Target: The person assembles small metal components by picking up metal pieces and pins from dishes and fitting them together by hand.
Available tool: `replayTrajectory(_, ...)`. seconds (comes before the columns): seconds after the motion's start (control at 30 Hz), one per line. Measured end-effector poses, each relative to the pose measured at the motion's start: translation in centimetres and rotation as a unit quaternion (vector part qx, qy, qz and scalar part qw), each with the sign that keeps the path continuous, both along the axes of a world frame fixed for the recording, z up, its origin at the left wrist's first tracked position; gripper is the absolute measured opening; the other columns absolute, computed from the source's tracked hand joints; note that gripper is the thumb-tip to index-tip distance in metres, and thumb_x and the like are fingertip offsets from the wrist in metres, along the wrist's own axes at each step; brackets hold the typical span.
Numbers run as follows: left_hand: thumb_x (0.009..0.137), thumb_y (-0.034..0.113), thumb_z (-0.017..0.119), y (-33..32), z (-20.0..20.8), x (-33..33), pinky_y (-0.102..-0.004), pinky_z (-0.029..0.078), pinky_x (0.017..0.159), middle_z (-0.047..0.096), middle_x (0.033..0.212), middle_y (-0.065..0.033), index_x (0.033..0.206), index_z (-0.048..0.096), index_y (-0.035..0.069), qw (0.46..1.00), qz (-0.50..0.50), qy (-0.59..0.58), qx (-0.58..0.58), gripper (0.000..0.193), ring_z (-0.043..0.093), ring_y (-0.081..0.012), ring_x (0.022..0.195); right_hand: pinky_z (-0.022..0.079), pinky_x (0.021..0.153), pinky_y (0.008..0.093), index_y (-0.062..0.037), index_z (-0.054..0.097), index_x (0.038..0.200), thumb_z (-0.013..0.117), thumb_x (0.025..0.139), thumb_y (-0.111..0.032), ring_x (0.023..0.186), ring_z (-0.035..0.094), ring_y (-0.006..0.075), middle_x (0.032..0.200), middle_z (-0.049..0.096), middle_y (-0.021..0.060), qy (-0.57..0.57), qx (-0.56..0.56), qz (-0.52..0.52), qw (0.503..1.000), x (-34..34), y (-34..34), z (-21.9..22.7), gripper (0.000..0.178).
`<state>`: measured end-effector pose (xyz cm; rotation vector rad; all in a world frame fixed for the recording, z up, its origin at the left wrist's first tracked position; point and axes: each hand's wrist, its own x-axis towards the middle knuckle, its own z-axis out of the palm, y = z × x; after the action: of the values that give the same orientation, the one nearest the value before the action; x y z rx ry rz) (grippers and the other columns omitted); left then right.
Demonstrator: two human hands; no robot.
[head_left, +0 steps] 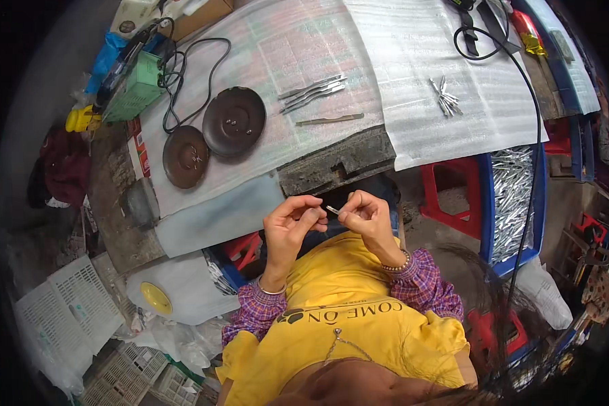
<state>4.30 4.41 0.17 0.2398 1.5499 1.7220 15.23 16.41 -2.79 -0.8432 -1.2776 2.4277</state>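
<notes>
My right hand (371, 222) pinches a small, slim silvery metal piece (332, 210) between thumb and fingertips, in front of my body at the table's near edge. Close by on its left, my left hand (295, 227) is closed in a pinch; whatever its fingertips hold, if anything, is too small to make out. Beyond the hands lie several flat metal strips (312, 93) side by side, with a single slim tool (329, 120) nearer to me. Two brown round dishes stand to the left: the larger dish (218, 137) holds small shiny balls, the smaller dish (171, 172) tiny pins.
A loose pile of slim metal pieces (445, 98) lies on white foam sheeting (413, 128). To the right, a blue crate (484, 210) is filled with similar parts beside a red stool (432, 196). A black cable (536, 115) hangs down there. A green basket (134, 88) stands far left.
</notes>
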Motion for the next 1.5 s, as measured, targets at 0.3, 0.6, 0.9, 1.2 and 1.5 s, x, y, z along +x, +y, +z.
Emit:
replayTrajectory(0.3,0.086,0.000,0.056,-0.1,-0.6,0.1,-0.0246,0.055,0.061,0.063,0.082,-0.0105,0.097,0.061,-0.004,1.000,-0.016,-0.009,0.006,0.013,0.063,-0.0146,0.069,0.033,0.054,0.0163,-0.0022,0.059,0.075,0.065,0.076,-0.001,0.061,0.043,0.0002,0.070,0.050,-0.0048,-0.002,-0.014,-0.011,1.000,0.2,0.1,-0.9,0.005)
replayTrajectory(0.6,0.085,-0.001,0.057,0.2,-1.0,0.3,-0.0248,0.055,0.062,0.063,0.084,-0.0101,0.097,0.060,-0.003,0.999,-0.030,-0.012,0.009,0.012,0.063,-0.0144,0.071,0.036,0.052,0.0158,-0.0018,0.059,0.086,0.064,0.082,-0.005,0.061,0.048,0.0012,0.075,0.058,-0.0014,0.006,-0.043,0.009,0.999,0.4,0.2,-0.5,0.007)
replayTrajectory(0.9,0.084,-0.001,0.060,-0.4,-0.4,0.1,-0.0201,0.050,0.057,0.062,0.088,-0.0068,0.099,0.059,-0.003,0.999,-0.035,-0.003,0.017,0.015,0.060,-0.0093,0.073,0.046,0.056,0.0180,-0.0016,0.061,0.093,0.065,0.083,-0.007,0.069,0.058,0.0057,0.083,0.063,0.0013,0.021,-0.033,0.057,0.998,0.0,-0.4,0.3,0.012)
replayTrajectory(1.2,0.084,-0.003,0.053,-2.0,0.7,-1.5,-0.0284,0.046,0.081,0.062,0.088,-0.0125,0.095,0.053,-0.001,0.988,0.055,0.023,0.145,0.011,0.060,-0.0185,0.086,0.047,0.060,0.0229,0.0021,0.064,0.097,0.060,0.082,0.000,0.070,0.060,0.0122,0.082,0.062,0.0062,0.031,0.291,0.095,0.951,-1.5,0.0,2.1,0.015)
replayTrajectory(1.5,0.087,0.005,0.060,-4.3,0.1,-2.8,-0.0219,0.048,0.068,0.062,0.085,-0.0090,0.095,0.058,-0.001,0.983,0.112,0.107,0.095,0.010,0.059,-0.0118,0.077,0.047,0.068,0.0354,-0.0095,0.064,0.098,0.057,0.062,0.007,0.081,0.055,0.0274,0.091,0.056,0.0077,0.090,0.636,0.135,0.754,-10.2,2.6,5.0,0.040)
